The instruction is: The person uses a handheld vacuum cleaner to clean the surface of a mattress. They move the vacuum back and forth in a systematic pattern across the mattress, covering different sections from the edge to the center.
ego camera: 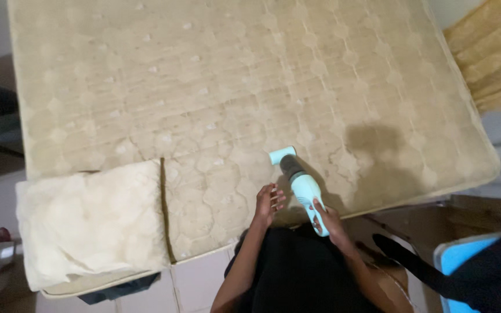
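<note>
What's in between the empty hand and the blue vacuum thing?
Nothing but bare mattress. In the head view, only quilted cover shows between the left hand and the light-blue handheld vacuum, which the right hand holds.

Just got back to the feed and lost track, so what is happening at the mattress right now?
A person stands at the edge of a bare quilted mattress. Their right hand holds a light blue handheld vacuum by its handle, its nozzle pressed to the mattress surface. The left hand rests open on the mattress beside the vacuum, holding nothing. A cream pillow lies on the near corner to the person's left.
</note>
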